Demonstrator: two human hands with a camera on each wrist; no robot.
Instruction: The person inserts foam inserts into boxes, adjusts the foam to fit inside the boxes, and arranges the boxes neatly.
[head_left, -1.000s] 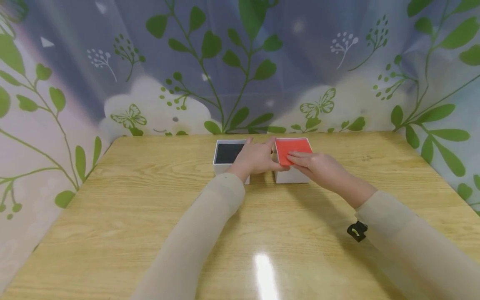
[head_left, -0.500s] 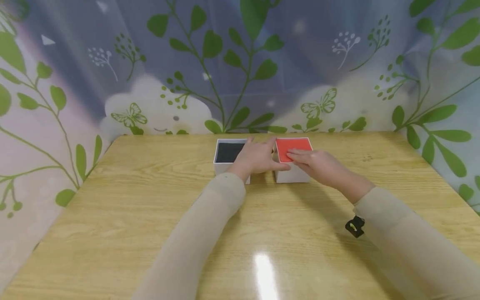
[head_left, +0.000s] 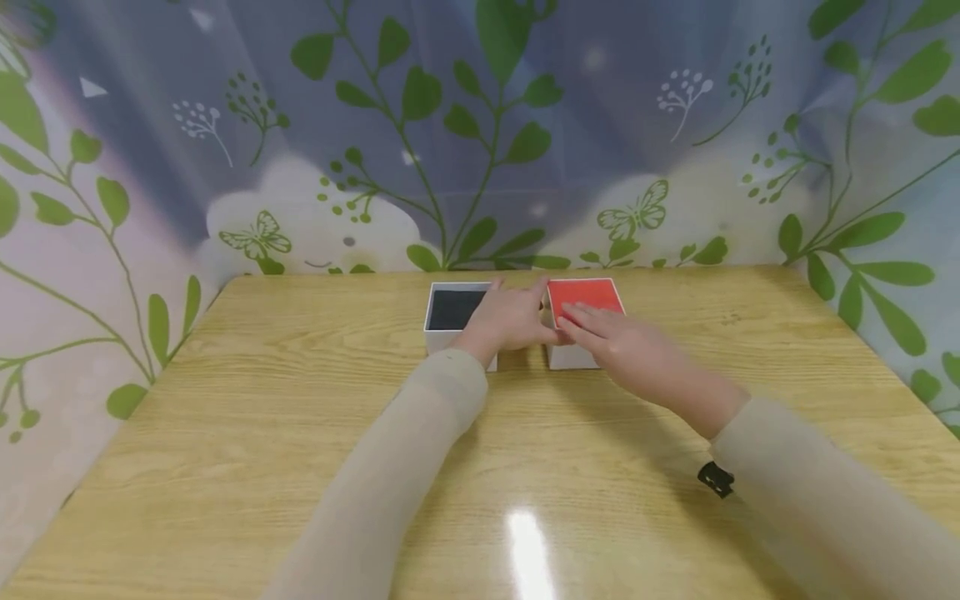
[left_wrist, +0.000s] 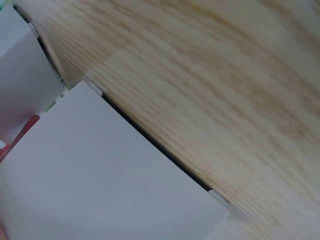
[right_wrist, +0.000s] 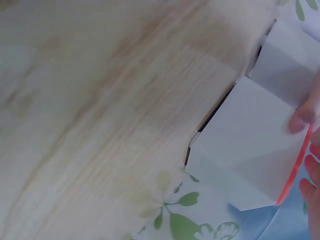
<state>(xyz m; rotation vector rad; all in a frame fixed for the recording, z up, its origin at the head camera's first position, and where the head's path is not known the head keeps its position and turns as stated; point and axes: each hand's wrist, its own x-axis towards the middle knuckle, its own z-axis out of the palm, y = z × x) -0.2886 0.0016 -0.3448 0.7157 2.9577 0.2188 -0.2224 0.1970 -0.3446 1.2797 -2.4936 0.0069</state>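
Note:
Two white boxes stand side by side at the back of the table. In the right box point(head_left: 570, 358), a flat red square point(head_left: 587, 293) lies level with the rim. My left hand point(head_left: 508, 318) reaches between the boxes and holds the right box at its left side, thumb across the front wall and a finger near the back corner. My right hand point(head_left: 630, 350) lays its straight fingers over the front part of the red square. In the right wrist view, the left thumb point(right_wrist: 300, 120) is at the wall below the red rim. The red square's underside is hidden.
The left box point(head_left: 442, 340) has a black square point(head_left: 453, 309) inside, partly behind my left hand. Both boxes stand on a wooden table point(head_left: 225, 467), close to a leaf-patterned curtain point(head_left: 345, 150). A small black thing point(head_left: 716, 479) hangs under the right sleeve.
The right hand has shifted slightly left and nearer, to the front-left part of the red square. Its front edge hung lower over the box a second ago. My left hand stays in place.

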